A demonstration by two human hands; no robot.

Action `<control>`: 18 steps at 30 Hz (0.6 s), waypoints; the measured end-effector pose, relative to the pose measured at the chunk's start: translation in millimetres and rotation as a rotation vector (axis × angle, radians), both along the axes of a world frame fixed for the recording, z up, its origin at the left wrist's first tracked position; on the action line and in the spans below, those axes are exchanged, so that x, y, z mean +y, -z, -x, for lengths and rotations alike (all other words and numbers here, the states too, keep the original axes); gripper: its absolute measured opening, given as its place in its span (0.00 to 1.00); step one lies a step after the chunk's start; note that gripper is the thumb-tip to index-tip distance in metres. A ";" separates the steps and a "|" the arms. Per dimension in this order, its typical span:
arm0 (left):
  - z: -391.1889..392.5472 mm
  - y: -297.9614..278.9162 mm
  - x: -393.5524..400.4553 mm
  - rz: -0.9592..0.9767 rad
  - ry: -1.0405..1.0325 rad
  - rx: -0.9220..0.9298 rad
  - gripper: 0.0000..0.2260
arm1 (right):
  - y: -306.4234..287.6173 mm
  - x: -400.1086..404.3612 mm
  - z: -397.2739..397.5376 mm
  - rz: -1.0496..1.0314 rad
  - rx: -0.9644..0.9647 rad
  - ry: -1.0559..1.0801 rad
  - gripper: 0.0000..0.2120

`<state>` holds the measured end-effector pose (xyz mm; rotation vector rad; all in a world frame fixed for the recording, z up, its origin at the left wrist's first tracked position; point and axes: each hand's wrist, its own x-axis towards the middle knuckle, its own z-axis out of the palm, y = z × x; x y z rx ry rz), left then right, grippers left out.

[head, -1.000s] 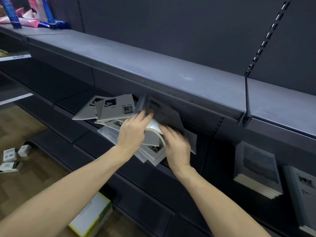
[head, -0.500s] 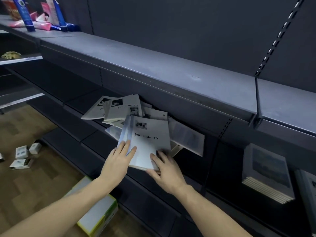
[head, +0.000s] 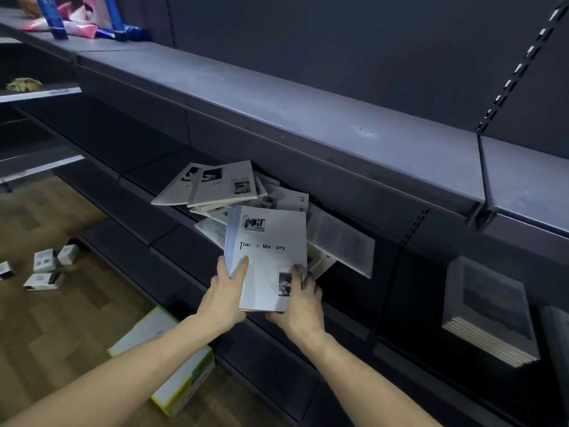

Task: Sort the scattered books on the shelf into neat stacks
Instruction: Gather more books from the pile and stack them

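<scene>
A small bundle of white books with "Time & Memory" on the top cover is held in front of the dark shelf. My left hand grips its lower left edge, thumb on the cover. My right hand grips the lower right corner, fingers curled round the edge. Behind the bundle, several more white books lie scattered and overlapping on the shelf, one grey-covered book jutting out to the right.
A neat stack of grey books sits on the same shelf level at the right. The upper shelf overhangs the pile, with tubes at its far left. A cardboard box and small boxes lie on the wooden floor.
Both hands pulled a bundle of books out of the scattered pile, drew it toward me and turned it cover up. The view shifted slightly.
</scene>
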<state>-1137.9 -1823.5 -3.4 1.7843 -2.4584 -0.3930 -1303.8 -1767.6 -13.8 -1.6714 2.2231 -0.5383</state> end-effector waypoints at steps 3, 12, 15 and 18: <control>5.1 0.0 -2.2 -0.010 -0.026 -0.021 0.58 | -6.0 -1.7 2.4 -0.017 -0.011 -0.006 0.56; 12.8 -4.2 -6.6 0.045 -0.100 -0.085 0.52 | -14.5 -4.0 -3.5 0.019 -0.010 0.089 0.57; 12.2 -4.5 -5.5 0.071 -0.103 -0.098 0.52 | -19.9 -5.2 -4.6 0.040 -0.001 0.120 0.57; 10.1 -6.2 -6.7 0.091 -0.089 -0.092 0.52 | -26.1 -5.4 -8.2 0.022 0.019 0.130 0.59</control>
